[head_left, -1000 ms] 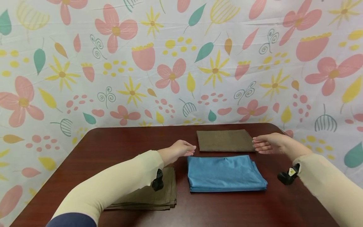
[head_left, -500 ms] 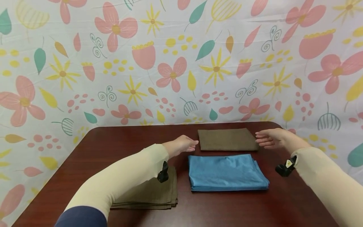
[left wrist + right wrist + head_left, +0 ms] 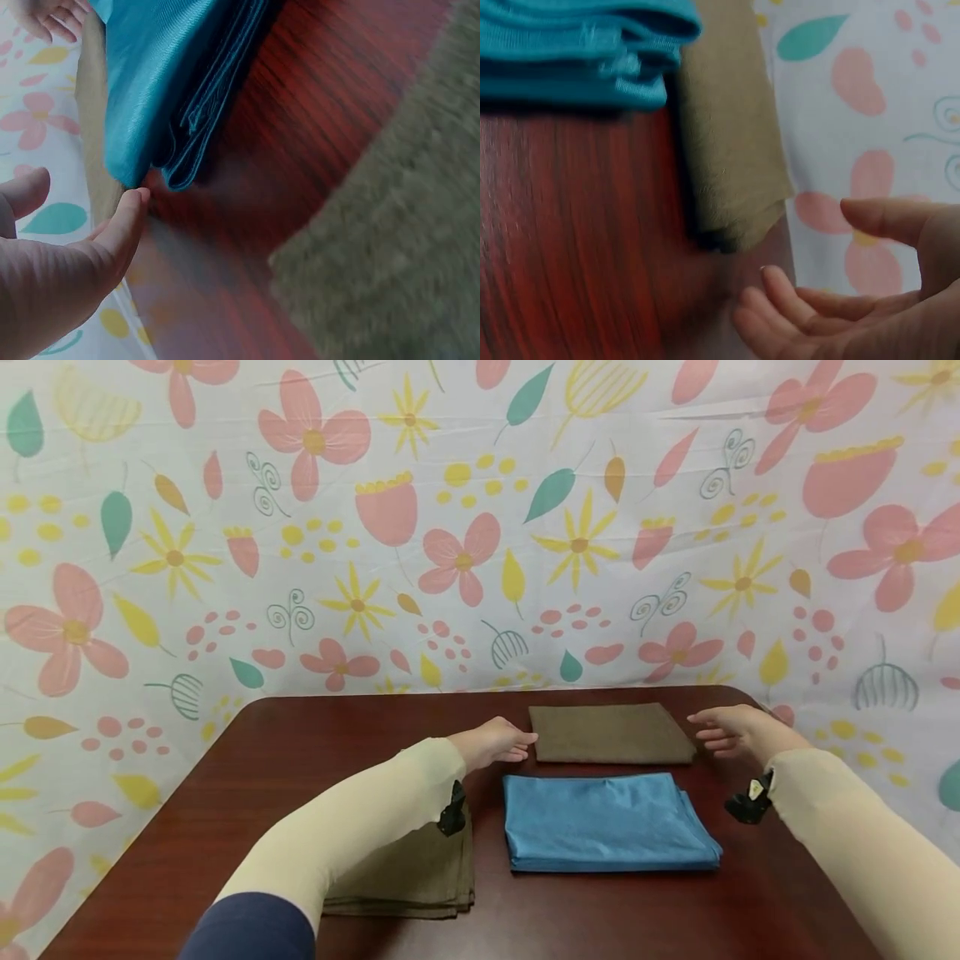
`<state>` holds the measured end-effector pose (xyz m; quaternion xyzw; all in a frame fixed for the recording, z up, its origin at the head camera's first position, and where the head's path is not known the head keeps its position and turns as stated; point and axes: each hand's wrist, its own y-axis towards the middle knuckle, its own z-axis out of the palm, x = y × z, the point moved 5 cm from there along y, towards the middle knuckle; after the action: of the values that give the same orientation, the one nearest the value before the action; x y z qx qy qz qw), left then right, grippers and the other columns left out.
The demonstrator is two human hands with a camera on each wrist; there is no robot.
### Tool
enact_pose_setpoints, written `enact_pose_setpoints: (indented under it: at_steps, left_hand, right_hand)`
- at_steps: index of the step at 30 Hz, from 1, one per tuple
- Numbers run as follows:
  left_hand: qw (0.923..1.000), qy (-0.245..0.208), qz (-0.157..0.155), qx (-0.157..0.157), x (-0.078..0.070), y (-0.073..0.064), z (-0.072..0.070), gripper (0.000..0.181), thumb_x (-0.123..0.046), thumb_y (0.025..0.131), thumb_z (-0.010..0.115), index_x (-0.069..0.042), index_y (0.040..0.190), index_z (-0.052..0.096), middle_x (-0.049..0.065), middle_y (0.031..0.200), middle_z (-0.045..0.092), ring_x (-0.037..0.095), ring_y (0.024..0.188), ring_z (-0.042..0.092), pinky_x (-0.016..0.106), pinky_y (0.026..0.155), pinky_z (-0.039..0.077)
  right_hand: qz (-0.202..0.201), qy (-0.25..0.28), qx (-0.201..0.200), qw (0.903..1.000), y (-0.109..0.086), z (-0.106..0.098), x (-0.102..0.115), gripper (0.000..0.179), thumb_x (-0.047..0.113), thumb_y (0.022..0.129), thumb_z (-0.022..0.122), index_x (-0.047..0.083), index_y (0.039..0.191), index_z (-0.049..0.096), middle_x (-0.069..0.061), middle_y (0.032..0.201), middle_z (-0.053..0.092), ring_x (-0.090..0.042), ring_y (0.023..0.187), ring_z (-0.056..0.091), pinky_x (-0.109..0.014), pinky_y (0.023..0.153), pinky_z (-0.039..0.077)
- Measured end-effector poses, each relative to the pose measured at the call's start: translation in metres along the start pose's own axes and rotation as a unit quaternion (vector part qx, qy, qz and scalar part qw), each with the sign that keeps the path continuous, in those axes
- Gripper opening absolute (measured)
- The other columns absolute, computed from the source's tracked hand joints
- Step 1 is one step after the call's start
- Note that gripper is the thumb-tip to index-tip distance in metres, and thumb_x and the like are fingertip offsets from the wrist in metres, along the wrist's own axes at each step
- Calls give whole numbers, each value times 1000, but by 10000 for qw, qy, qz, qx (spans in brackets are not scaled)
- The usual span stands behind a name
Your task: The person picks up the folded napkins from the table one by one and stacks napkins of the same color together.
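Observation:
A folded brown cloth lies flat at the back right of the table. My left hand is at its left edge, fingers extended and thumb apart in the left wrist view; whether the fingertips touch the cloth I cannot tell. Off the cloth's right end is my right hand. The right wrist view shows that hand's thumb and fingers spread, holding nothing, close to the cloth's corner. In front of the brown cloth lies a folded blue cloth with its layered edges toward me.
A stack of folded brown cloths lies at the front left, partly hidden under my left sleeve. All of them rest on a dark red-brown wooden table. A flower-patterned white sheet hangs behind the table.
My left hand has moved right to the left edge of the back brown cloth. My right hand stays near that cloth's right end. The cloths keep their places.

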<state>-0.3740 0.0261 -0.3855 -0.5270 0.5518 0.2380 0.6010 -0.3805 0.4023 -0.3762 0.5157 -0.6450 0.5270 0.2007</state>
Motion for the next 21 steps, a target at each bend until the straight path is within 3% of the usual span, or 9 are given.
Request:
enact_pose_setpoints:
  at_steps: [3,7,11,13,15,17,21]
  left_hand:
    - [9999,-113,0,16,1,5,3,50,-16,98,59,11,137,44,26,131,55,34,121,58,38,101,50]
    - [9999,-77,-87,40,2,10,6,50,-17,97,61,10,136,46,25,125,59,34,116,61,38,96,53]
    - [9997,2,-200,121,2,16,6,51,-20,96,63,7,136,48,22,120,61,32,113,63,38,94,54]
    - [9996,39,-225,139,1,18,5,51,-21,95,63,6,136,48,21,118,62,31,111,64,38,94,54]
    - [9996,70,-233,138,0,20,5,51,-21,95,64,6,136,48,21,116,63,31,110,65,38,94,54]
    - [9996,52,-259,140,-1,21,4,50,-19,95,63,6,136,48,21,115,64,31,109,65,38,94,54]
    - [9995,3,-257,156,1,26,4,46,-14,96,62,8,134,49,21,114,64,31,109,65,38,93,54]
  right_hand:
    - [3,96,10,10000,-5,2,-1,88,41,98,51,-18,147,7,-34,143,38,-45,134,37,-50,109,40]
    - [72,342,141,9993,-6,7,-4,80,36,102,43,-17,147,4,-29,140,42,-32,121,52,-45,106,45]
    - [204,734,112,9970,-1,11,-6,63,31,101,50,-8,145,27,-12,118,57,-14,98,58,-41,97,52]
    - [250,816,25,9963,-1,13,-5,42,28,100,54,-1,129,47,-2,99,61,-9,85,58,-35,90,56]
    - [248,698,-54,9972,0,15,-2,23,26,99,55,6,110,55,4,84,57,-6,73,55,-30,82,57]
    - [221,557,-157,9981,2,16,0,17,24,99,55,7,101,55,2,82,54,-6,68,51,-27,77,56]
    - [101,158,-385,9991,5,18,3,34,23,98,53,-4,119,48,-12,103,49,-8,69,50,-29,76,56]
